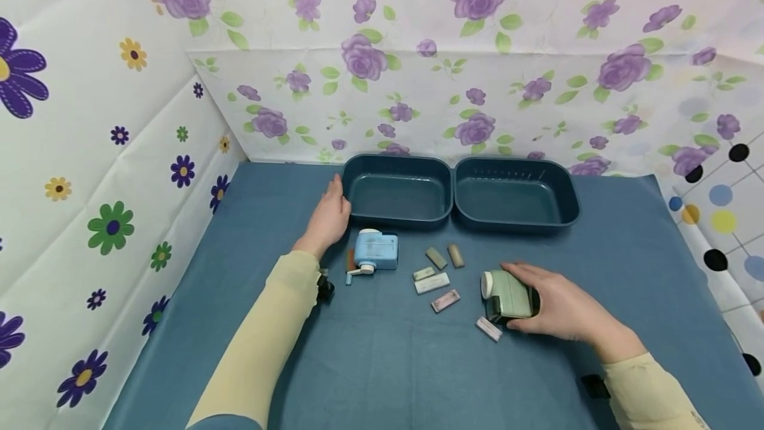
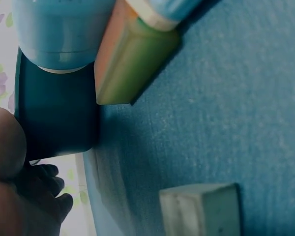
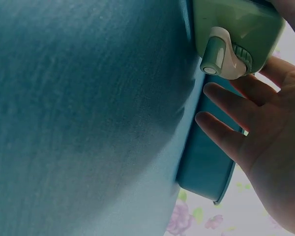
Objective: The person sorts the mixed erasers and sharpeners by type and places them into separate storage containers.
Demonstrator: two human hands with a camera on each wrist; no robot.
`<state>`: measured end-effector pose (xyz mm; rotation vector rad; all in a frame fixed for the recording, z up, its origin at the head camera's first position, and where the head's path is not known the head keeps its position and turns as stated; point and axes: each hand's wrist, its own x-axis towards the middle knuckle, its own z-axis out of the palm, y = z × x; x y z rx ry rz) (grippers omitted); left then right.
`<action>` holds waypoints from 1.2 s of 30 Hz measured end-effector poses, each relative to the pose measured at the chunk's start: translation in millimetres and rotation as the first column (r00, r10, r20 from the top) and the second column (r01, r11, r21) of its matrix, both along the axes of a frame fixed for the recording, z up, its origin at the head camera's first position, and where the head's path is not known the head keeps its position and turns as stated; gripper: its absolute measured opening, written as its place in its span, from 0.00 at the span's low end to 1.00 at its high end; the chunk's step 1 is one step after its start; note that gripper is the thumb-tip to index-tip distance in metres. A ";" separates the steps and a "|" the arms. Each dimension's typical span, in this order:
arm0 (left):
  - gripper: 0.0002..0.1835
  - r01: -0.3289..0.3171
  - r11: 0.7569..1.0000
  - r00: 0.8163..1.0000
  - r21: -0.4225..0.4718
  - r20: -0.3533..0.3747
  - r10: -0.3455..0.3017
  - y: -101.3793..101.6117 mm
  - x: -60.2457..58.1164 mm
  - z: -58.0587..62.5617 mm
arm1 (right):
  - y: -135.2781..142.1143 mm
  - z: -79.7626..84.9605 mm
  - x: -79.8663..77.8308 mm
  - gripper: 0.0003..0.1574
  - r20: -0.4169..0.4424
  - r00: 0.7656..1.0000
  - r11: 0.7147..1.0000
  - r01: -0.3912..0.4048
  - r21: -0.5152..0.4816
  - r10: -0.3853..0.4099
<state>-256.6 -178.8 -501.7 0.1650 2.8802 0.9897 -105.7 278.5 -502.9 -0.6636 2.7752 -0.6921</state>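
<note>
Closest, from yellow sleeves (image 1: 262, 330) over blue cloth (image 1: 388, 363): gripping a green sharpener (image 1: 516, 294) with the right hand (image 1: 564, 304), near small blocks (image 1: 432, 283); touching the left tray (image 1: 398, 196) with the left hand (image 1: 327, 216), fingers straight. Backed by rose sheet (image 1: 418, 98), flanked by daisy sheet (image 1: 60, 151) and dotted sheet (image 1: 728, 201).

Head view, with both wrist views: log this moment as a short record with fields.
Left hand: against the left end of the left tray
Right hand: grips the green crank device
Right tray: side by side with the left tray, at the back of the blue cloth
Blue crank device: in front of the left tray, an orange-and-green block beside it
Small blocks: five between the two devices, one just nearer than the green crank device
Unclear: whether the green crank device touches the cloth
</note>
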 end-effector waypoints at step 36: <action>0.34 0.012 0.994 1.000 -0.113 -0.009 -0.014 2.0 -1.2 3.4 | -7.4 0.5 2.4 0.66 -0.023 1.000 1.000 0.011 0.014 -0.010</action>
